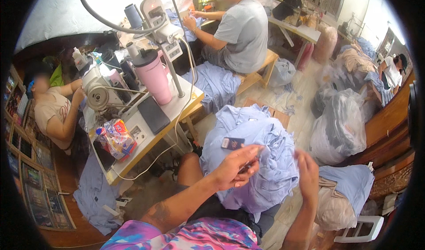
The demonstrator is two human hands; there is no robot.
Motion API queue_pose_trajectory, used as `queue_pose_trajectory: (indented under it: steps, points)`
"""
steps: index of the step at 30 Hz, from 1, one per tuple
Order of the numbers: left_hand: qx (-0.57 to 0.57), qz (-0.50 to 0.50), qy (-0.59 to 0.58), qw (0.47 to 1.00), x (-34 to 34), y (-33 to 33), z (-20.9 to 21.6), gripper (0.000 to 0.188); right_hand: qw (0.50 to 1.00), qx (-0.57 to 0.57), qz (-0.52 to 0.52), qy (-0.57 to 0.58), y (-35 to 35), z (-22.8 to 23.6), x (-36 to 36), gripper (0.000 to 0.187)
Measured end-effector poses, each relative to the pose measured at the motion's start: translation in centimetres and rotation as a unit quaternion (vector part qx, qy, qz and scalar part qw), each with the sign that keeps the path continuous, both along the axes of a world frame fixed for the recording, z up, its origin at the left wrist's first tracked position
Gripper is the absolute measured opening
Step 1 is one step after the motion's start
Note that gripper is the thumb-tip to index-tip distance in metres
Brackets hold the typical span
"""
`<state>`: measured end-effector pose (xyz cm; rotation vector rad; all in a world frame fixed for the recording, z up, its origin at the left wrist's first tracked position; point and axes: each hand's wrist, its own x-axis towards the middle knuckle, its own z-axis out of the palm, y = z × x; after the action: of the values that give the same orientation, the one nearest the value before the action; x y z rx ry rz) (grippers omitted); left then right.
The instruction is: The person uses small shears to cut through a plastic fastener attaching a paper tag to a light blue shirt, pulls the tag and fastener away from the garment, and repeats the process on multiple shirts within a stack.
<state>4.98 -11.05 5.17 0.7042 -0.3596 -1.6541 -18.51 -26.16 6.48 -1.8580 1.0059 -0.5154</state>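
A big heap of light blue cloth [248,126] lies in front of me, over my lap. Above its middle is my left hand [234,168], closed, thumb and forefinger pinched together at the cloth. A small dark item shows among its curled fingers, too unclear to name. My right hand [307,170] hangs just off the heap's right edge, slightly blurred, its fingers drawn together; whatever is in them is hidden. On top of the heap rests a small dark rectangular card [233,143], close to my left hand.
To the left, a sewing table [186,106] carries a sewing machine [99,95], a pink tumbler [152,75] and a black phone [153,113]. Beyond it a co-worker [243,33] sits on a wooden bench [268,66]. Plastic bags [338,126] and a white stool [361,230] stand at right.
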Motion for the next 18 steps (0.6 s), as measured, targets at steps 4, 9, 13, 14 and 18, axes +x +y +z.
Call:
queue_pose_trajectory:
  steps: [4, 9, 13, 14, 18]
  points:
    - [-0.044, -0.128, -0.029, 0.99, -0.3, -1.1, 2.3, 0.047, 0.862, 0.4, 0.277, -0.141, -7.8, -3.6, 8.0, 0.091]
    - [-0.063, -0.173, -0.05, 0.982, 0.2, -3.0, 5.1, 0.047, 0.865, 0.296, 0.386, -0.12, -8.3, -4.0, 9.3, 0.059]
    - [-0.069, -0.178, -0.071, 0.979, 0.1, -3.9, 6.2, 0.047, 0.855, 0.353, 0.243, -0.293, -10.3, -1.1, 8.6, 0.043]
    - [-0.064, -0.171, -0.091, 0.979, -0.2, -4.0, 6.5, 0.047, 0.859, 0.324, 0.21, -0.337, -10.7, -0.1, 8.0, 0.041]
    - [-0.04, -0.155, -0.083, 0.984, -0.7, -4.0, 4.4, 0.047, 0.94, 0.268, 0.105, -0.185, -8.7, 1.3, 5.7, 0.059]
